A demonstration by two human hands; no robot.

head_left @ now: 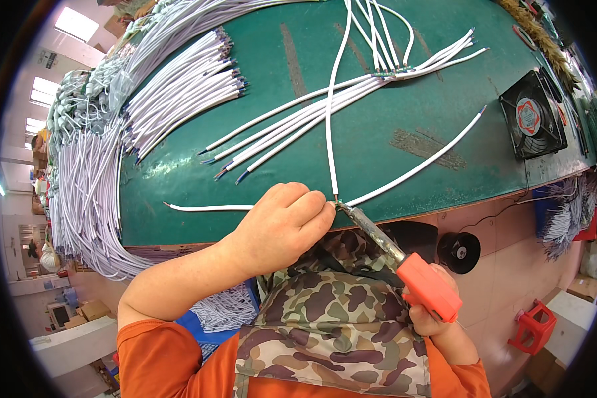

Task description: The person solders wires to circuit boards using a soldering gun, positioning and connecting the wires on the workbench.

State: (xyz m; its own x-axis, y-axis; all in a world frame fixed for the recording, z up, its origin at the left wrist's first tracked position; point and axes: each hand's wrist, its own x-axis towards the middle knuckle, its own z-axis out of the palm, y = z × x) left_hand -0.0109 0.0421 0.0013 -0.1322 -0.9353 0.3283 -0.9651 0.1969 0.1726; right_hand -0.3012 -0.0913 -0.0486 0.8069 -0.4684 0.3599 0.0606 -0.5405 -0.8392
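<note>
At the near edge of the green table, my left hand [292, 215] is closed in a pinch on a white cable [212, 208] that runs out to its left. Just beyond the fingertips, its bare wires meet those of a second cable [330, 132] coming down from the far side. Another white cable [424, 161] stretches off to the right from the same spot. My right hand [428, 315] grips the red handle of a soldering iron [428, 285]. The iron's metal tip touches or nearly touches the wire joint; my left fingers partly hide it.
Joined white cables [312, 119] lie across the table's middle. Cut cables [186, 93] are piled at the left, where longer bundles [86, 192] hang over the edge. A black fan [532, 116] stands at the right. A red stool [534, 326] is on the floor.
</note>
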